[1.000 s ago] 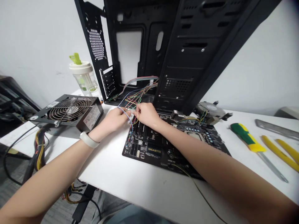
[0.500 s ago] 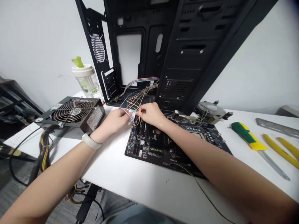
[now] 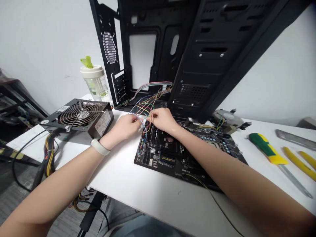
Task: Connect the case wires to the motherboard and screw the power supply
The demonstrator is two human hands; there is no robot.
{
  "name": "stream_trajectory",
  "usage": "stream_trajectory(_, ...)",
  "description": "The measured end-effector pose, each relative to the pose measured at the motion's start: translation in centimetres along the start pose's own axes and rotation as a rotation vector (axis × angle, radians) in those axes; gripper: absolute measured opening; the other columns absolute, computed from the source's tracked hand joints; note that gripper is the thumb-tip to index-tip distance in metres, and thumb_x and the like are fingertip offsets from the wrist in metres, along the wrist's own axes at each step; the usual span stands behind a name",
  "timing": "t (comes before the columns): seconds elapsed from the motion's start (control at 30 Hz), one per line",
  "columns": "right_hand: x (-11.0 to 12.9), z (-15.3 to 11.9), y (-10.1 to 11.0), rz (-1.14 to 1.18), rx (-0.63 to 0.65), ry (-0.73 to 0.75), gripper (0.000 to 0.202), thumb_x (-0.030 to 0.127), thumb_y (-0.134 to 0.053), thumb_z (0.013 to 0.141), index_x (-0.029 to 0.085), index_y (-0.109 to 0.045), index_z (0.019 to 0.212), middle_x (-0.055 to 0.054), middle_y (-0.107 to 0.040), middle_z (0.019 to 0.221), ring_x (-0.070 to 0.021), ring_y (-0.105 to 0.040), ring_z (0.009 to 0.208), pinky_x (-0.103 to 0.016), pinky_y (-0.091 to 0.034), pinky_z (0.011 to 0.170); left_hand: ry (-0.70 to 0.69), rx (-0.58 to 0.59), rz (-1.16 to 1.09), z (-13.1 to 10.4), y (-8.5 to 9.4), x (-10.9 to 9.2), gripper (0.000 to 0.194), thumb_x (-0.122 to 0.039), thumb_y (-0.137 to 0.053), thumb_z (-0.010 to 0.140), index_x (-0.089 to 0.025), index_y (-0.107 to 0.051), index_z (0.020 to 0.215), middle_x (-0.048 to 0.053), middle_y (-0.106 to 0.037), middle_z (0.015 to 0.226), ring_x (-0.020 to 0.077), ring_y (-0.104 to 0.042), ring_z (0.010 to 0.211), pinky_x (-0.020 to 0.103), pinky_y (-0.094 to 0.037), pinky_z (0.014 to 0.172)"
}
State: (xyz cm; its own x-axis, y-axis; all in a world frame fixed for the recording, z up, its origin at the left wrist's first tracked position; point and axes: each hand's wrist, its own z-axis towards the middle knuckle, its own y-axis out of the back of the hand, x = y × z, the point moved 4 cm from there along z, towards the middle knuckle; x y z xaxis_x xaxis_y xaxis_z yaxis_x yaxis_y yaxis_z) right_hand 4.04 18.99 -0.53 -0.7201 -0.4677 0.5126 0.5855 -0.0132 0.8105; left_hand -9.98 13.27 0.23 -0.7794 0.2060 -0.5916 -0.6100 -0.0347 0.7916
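Observation:
A black motherboard marked GIGABYTE lies flat on the white table. Thin coloured wires run from the upright black computer case down to the board's far left corner. Over that corner my right hand is closed, its thumb and fingertips pinched among the wires. Just left of it, beside the board's edge, my left hand is also closed, with a blue wire passing over its fingertips. What exactly sits between the fingertips of either hand is too small to make out. Several wire ends meet the board near its left edge.
A power supply with a cable bundle hanging off the table stands left. Behind it is a clear bottle. A CPU cooler, a green-yellow screwdriver and yellow-handled pliers lie on the right.
The whole view has shifted slightly, so the scene sits a little farther right. Both hands stay at the same corner of the board, with only small finger movements.

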Motion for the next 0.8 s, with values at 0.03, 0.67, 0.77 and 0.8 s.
stream_trajectory(0.03,-0.05,0.01,-0.03,-0.003,0.001,-0.001,0.007,0.013,-0.068,0.075,0.015,-0.074,0.071,-0.003,-0.070,0.069,-0.0129,-0.057,0.062,-0.025,-0.040,0.064,0.004,-0.001,0.004,-0.02,0.02,-0.03,0.027,-0.027,-0.045,0.085,-0.016,-0.056,0.062,0.000,-0.052,0.055,0.0141,-0.044,0.056,0.028,-0.031,0.060)
stream_trajectory(0.67,0.41,0.55,-0.24,-0.217,0.044,0.011,0.017,0.017,-0.058,0.076,0.014,-0.072,0.068,-0.010,-0.071,0.072,-0.0192,-0.062,0.069,-0.028,-0.041,0.068,0.016,-0.017,0.027,0.23,0.08,0.24,0.028,-0.028,-0.044,0.086,-0.016,-0.057,0.063,0.001,-0.053,0.056,0.0150,-0.046,0.056,0.028,-0.032,0.060)
stream_trajectory(0.77,0.34,0.56,-0.17,-0.227,0.050,0.002,0.016,0.019,-0.058,0.076,0.015,-0.073,0.069,-0.010,-0.071,0.075,-0.0204,-0.063,0.072,-0.029,-0.042,0.068,0.013,-0.016,0.038,0.23,0.10,0.21,0.028,-0.028,-0.044,0.085,-0.016,-0.058,0.064,0.001,-0.054,0.057,0.0153,-0.047,0.057,0.028,-0.033,0.060)
stream_trajectory(0.8,0.37,0.55,-0.13,-0.231,0.053,0.000,0.017,0.020,-0.058,0.076,0.015,-0.073,0.070,-0.010,-0.071,0.076,-0.0211,-0.063,0.073,-0.029,-0.042,0.069,0.011,-0.014,0.041,0.21,0.12,0.18,0.029,-0.028,-0.044,0.086,-0.016,-0.058,0.064,0.001,-0.055,0.057,0.0153,-0.047,0.057,0.028,-0.033,0.060)
